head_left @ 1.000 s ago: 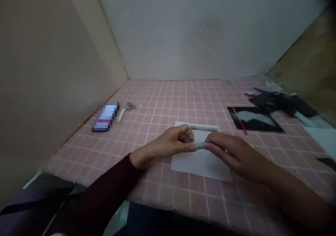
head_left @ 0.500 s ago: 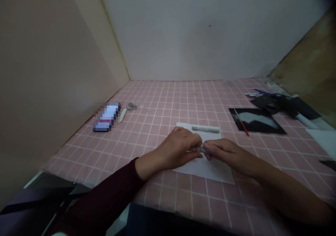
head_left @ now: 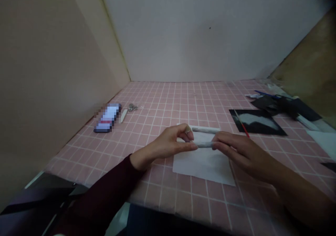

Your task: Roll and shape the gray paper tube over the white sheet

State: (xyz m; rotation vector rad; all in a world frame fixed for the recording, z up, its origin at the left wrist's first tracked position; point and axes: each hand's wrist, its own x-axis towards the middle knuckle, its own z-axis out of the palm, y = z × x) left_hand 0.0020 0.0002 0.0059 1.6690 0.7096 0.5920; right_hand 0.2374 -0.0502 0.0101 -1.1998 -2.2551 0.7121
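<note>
Between my two hands a short grey roll [head_left: 205, 144] lies level, held just above a white sheet of paper [head_left: 202, 166]. My left hand [head_left: 175, 140] has its thumb and fingertips at the roll's left end. My right hand [head_left: 237, 147] pinches the right end between thumb and fingers. A second grey roll [head_left: 206, 130] of similar look rests near the sheet's far edge, just beyond my hands; its right end is close to my right fingers. Fingertips cover both ends of the held roll.
A phone [head_left: 108, 118], a white flat stick [head_left: 124, 116] and small metal pieces [head_left: 132, 107] lie at the left. On the right are a black sheet with pale powder [head_left: 258, 121], a red brush [head_left: 245, 128] and dark crumpled material [head_left: 273, 105]. Pink checked cloth [head_left: 162, 103] covers the table.
My hands have moved apart and a little farther from me, so more of the held roll shows between them. The second roll stays in place.
</note>
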